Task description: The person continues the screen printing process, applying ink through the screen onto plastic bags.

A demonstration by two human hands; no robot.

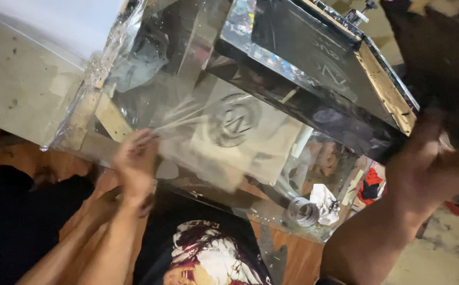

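Note:
My left hand pinches the near edge of a clear plastic sheet, which is stretched into creases. Beside it on the printing table lies a pale sheet printed with a round dark emblem. My right hand grips the near corner of a dark printing screen with a wooden frame, held tilted up above the printed sheet. The same emblem shows faintly on the screen's mesh.
The table top is wrapped in shiny film over wooden slats. A roll of clear tape and a crumpled white rag lie at its near edge. My black printed shirt is below. A pale concrete floor lies to the left.

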